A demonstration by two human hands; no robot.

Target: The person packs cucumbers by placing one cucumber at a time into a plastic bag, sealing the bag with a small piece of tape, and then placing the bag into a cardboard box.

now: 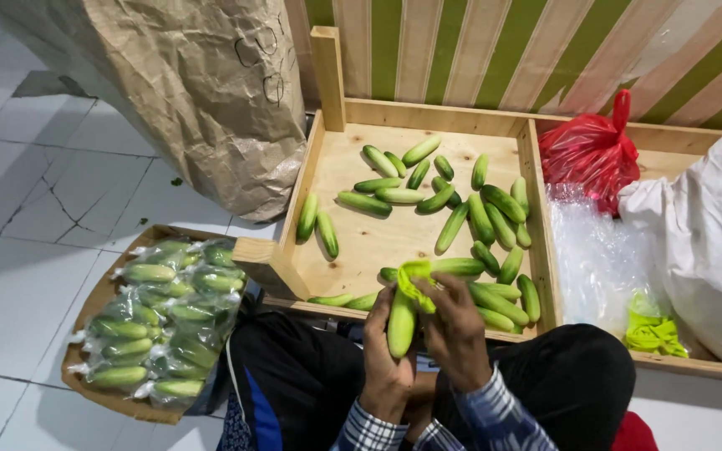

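Head view: both hands wrap yellow-green band (415, 280) round cucumber (401, 324), at wooden tray's (327, 75) near edge.
L hand (386, 359) grips cucumber upright; R hand (455, 330) pinches band. Best w/ band snug, fruit steady.

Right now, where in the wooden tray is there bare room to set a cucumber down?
Bare wood shows in the wooden tray's near-left middle, between the two loose green cucumbers and the crowded right-hand heap. The far-left corner is also free.

Green cucumbers (428, 196) lie in a pale wooden tray (332, 167) beside a red bag (591, 150), a brown paper sack (185, 83) and a green-and-cream striped wall (478, 50).
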